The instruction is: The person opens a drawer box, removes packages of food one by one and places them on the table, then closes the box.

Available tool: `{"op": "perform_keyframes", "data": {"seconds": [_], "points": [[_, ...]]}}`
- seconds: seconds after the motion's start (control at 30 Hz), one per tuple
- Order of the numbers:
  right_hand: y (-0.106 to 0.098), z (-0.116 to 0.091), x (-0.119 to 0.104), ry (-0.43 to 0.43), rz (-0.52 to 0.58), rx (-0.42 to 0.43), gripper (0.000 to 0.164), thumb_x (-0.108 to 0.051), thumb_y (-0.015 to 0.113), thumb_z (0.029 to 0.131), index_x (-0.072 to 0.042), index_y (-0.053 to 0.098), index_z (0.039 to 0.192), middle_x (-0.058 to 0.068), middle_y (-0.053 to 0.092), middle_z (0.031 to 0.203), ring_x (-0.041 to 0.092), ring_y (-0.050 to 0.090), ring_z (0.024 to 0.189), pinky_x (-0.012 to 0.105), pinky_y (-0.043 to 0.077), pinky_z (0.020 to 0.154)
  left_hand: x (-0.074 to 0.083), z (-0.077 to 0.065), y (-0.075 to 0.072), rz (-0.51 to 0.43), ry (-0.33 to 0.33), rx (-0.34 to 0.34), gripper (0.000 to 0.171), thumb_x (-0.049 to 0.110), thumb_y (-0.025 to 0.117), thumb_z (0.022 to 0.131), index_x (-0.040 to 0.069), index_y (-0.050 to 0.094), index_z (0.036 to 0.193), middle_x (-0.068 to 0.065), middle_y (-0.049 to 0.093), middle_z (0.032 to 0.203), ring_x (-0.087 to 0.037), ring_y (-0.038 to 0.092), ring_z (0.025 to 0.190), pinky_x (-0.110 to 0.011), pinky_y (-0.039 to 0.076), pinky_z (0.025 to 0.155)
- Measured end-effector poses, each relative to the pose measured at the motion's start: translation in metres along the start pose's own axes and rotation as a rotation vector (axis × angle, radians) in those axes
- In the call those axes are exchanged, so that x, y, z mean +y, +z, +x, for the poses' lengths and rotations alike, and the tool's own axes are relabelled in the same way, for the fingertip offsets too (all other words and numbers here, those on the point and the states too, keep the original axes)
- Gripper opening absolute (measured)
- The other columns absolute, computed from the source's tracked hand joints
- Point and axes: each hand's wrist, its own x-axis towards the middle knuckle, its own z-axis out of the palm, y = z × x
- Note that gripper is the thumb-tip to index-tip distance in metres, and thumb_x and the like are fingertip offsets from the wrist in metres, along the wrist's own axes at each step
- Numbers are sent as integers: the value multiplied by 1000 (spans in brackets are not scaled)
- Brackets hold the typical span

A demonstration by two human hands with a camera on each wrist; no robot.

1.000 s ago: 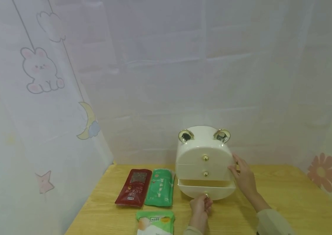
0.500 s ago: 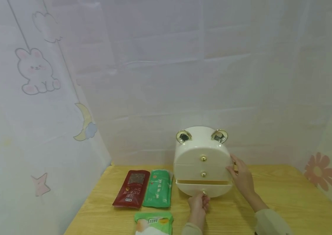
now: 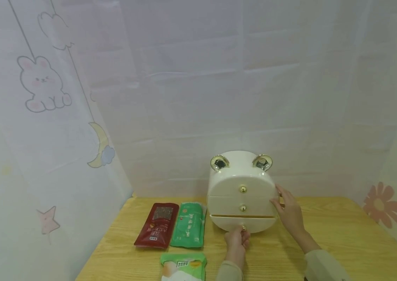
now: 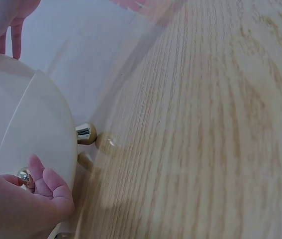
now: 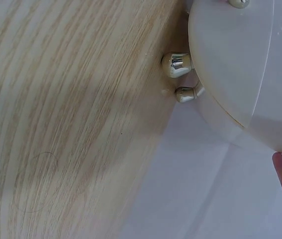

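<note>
A white, rounded drawer box (image 3: 227,189) with two gold-rimmed ears on top stands on the table. Its bottom drawer (image 3: 224,223) sits slightly out, leaving a thin gap under the drawer above. Fingers and thumb of my left hand (image 3: 235,245) pinch the small gold knob (image 4: 24,174) on that drawer. At the box's right side, my right hand (image 3: 290,212) rests its extended fingertips against the edge, thumb toward the front. Only a few fingers of that hand show in the right wrist view.
Left of the box lie a dark red pouch (image 3: 158,226) and a green packet (image 3: 188,225), side by side. A green-and-white packet (image 3: 183,268) lies nearer, cut by the frame edge. Short gold feet (image 5: 176,64) hold the box above the wooden table (image 3: 342,242).
My left hand has pushed the bottom drawer inward, and its wide opening has narrowed to a slit. My right hand keeps its place at the box's side. The head view shifted slightly.
</note>
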Motion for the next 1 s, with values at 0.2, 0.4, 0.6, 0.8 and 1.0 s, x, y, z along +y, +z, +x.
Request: {"op": "perform_keyframes", "data": {"seconds": [0.2, 0.4, 0.6, 0.8, 1.0], "points": [[-2, 0, -1, -5, 1, 4, 57, 9, 73, 68, 8, 51, 121, 24, 58, 106, 34, 59, 86, 20, 50, 59, 0, 1, 2, 0, 1, -1, 6, -4, 53, 75, 0, 56, 71, 0, 56, 53, -7, 57, 49, -16, 41, 43], [-1, 0, -1, -18, 15, 14, 57, 11, 73, 67, 9, 52, 119, 25, 58, 106, 34, 59, 85, 10, 47, 60, 0, 1, 4, -18, 13, 13, 9, -5, 53, 76, 1, 55, 70, 0, 55, 53, -7, 56, 48, -16, 41, 43], [0, 0, 0, -4, 30, 7, 57, 11, 73, 68, 8, 51, 120, 26, 57, 108, 35, 58, 86, 18, 50, 59, -3, 3, 7, -51, 30, 46, 8, -5, 54, 76, -2, 58, 70, -1, 57, 52, -7, 56, 48, -15, 39, 42], [-1, 0, -2, 1, 35, 7, 57, 10, 73, 68, 8, 51, 120, 26, 57, 109, 34, 59, 86, 22, 51, 58, -8, 6, 11, -54, 56, 96, 8, -6, 53, 75, -3, 58, 68, -1, 56, 51, -7, 54, 46, -15, 38, 41], [0, 0, -1, 4, 41, 13, 57, 11, 72, 68, 9, 51, 120, 26, 57, 108, 35, 59, 86, 24, 51, 57, -12, 6, 11, -37, 109, 87, 13, -5, 52, 77, -2, 56, 65, -1, 55, 49, -6, 51, 44, -15, 37, 41]]}}
